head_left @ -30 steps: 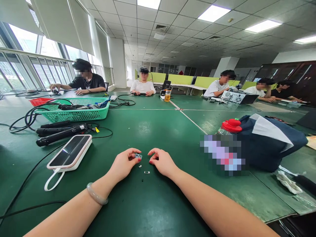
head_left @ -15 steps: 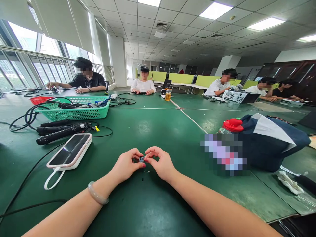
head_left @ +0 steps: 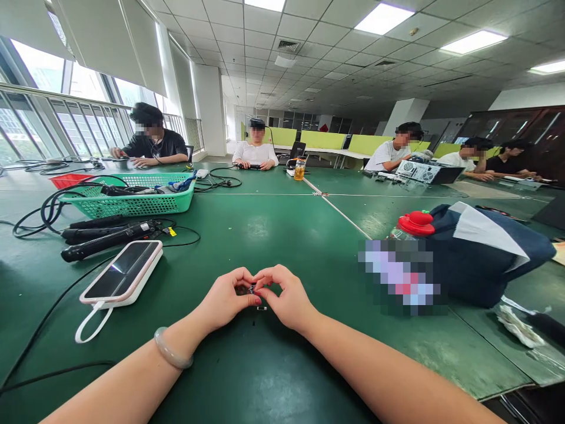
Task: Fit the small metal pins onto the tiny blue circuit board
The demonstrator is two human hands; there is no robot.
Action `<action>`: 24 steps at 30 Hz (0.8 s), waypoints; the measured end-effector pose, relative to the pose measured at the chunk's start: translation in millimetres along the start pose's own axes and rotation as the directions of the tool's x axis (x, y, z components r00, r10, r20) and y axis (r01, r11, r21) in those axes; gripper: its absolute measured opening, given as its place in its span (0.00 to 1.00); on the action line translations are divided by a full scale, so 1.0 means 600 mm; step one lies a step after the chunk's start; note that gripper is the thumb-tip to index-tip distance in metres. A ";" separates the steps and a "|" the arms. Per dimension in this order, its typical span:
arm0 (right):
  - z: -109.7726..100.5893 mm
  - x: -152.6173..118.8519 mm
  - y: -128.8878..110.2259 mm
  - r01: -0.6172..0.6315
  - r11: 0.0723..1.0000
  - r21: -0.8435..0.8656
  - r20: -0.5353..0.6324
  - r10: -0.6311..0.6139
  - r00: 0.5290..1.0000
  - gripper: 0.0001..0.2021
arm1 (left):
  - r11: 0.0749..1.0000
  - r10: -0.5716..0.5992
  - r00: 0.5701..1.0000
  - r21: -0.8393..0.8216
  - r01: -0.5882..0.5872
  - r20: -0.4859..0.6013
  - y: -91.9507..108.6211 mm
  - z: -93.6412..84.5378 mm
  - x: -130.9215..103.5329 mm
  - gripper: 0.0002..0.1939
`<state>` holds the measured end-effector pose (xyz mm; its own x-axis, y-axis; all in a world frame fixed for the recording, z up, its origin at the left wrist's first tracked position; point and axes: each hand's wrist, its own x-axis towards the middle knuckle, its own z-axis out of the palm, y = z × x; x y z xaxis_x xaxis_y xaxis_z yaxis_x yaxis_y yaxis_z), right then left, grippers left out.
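Over the green table (head_left: 282,353), my left hand (head_left: 227,296) grips a small dark part with pale specks (head_left: 251,288) between thumb and fingers. My right hand (head_left: 285,296) pinches at the right side of the same part, its fingertips meeting those of the left. Most of the part is hidden by the fingers, so its kind cannot be made out. Just below the fingertips, a small white-edged rectangular piece (head_left: 262,308) lies on the table. A tiny black bit (head_left: 253,323) lies a little nearer to me.
To the left are a phone on a white power bank (head_left: 121,274), black handles with cables (head_left: 110,238) and a green basket (head_left: 132,203). On the right stand a red-lidded bottle (head_left: 415,224) and a dark blue bag (head_left: 472,259). Several people sit around the table's far side.
My right hand has moved slightly left, closing in on the left fingertips and covering more of the dark part. The person at far left has drawn a hand closer in.
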<state>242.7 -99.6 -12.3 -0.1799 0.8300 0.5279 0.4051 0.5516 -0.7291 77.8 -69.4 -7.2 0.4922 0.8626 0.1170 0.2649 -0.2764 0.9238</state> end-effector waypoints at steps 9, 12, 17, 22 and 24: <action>0.000 -0.004 -0.001 0.010 0.991 -0.134 -0.031 -0.014 0.999 0.15 | 0.999 -0.003 1.000 -0.043 0.002 -0.027 0.001 0.001 0.000 0.12; -0.001 -0.002 0.002 0.039 0.984 -0.171 -0.037 -0.046 0.998 0.15 | 1.000 -0.004 0.994 0.017 0.006 -0.106 -0.006 -0.005 0.005 0.12; 0.001 0.004 0.021 0.022 0.949 -0.315 0.140 0.024 0.990 0.12 | 0.981 -0.077 0.938 0.143 0.132 -0.337 -0.027 -0.021 0.013 0.16; 0.012 0.006 0.034 0.078 0.896 -0.438 0.279 0.053 0.959 0.10 | 0.973 -0.093 0.915 0.159 0.168 -0.393 -0.036 -0.024 0.015 0.18; 0.017 0.008 0.035 0.092 0.885 -0.455 0.280 0.044 0.959 0.07 | 0.971 -0.090 0.919 0.169 0.166 -0.383 -0.036 -0.022 0.015 0.17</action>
<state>241.1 -83.3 -29.4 -0.4055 0.8434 0.3524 0.7504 0.5273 -0.3986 65.5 -49.9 -21.0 0.1109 0.9803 0.1636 0.4795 -0.1970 0.8552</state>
